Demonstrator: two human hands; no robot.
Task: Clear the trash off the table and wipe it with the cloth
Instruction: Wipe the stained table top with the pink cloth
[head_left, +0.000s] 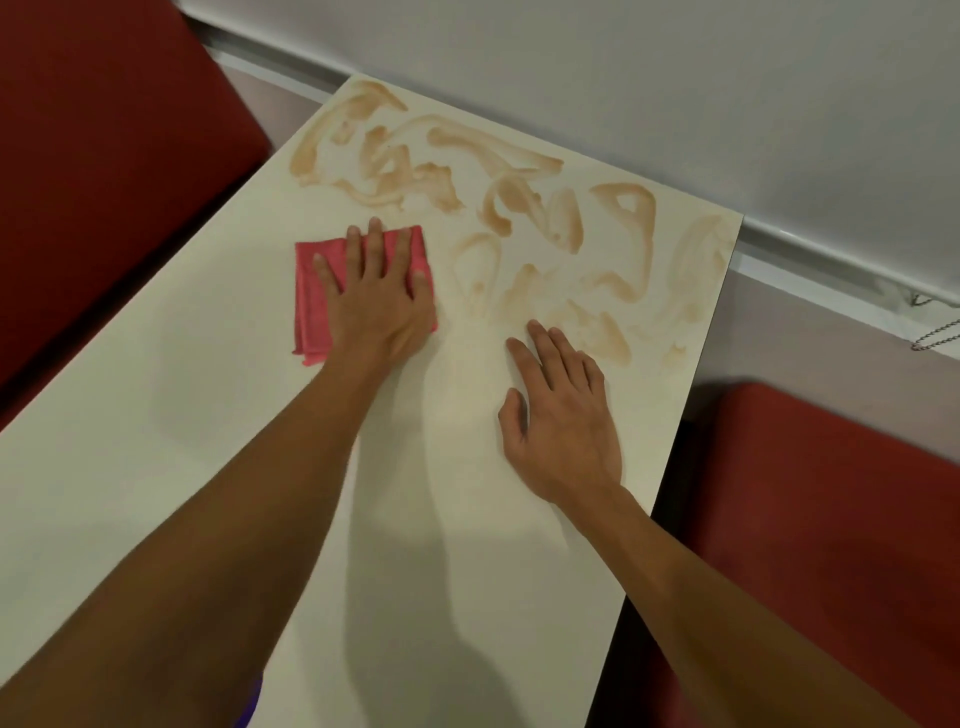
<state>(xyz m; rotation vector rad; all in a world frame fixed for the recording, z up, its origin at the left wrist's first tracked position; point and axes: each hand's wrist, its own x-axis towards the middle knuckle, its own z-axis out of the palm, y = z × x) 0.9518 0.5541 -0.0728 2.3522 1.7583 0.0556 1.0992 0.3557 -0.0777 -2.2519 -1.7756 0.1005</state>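
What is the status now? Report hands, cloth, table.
Left hand flat, pressing the cloth on the table. Right hand flat on the table. Brown smears cover the far half, not yet wiped. Nothing in the way.

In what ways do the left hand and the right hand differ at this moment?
The left hand presses flat on the pink cloth; the right hand lies on the bare table. The left hand reaches farther forward than the right hand. Both have straight fingers.
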